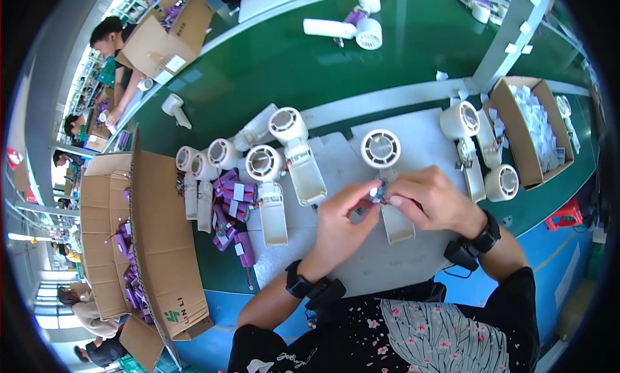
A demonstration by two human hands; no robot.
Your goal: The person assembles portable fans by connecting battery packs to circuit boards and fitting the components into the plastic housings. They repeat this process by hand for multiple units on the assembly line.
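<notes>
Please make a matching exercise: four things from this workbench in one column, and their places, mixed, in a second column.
Things:
1. purple battery cells
2. white fan
3. small cardboard box of white pieces
4. large cardboard box

Places:
A. far right of the bench
B. under both hands
C. left edge, flaps open
D. loose pile beside the open fan shells

Pairs: 1-D, 2-B, 3-A, 4-C

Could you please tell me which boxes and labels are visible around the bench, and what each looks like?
Open brown cardboard box, left, green mark on its flap.
Open brown box, right, holding white pieces.
Brown box, far left, white label.
Purple cells, white rectangular labels, beside white fan housings.
</notes>
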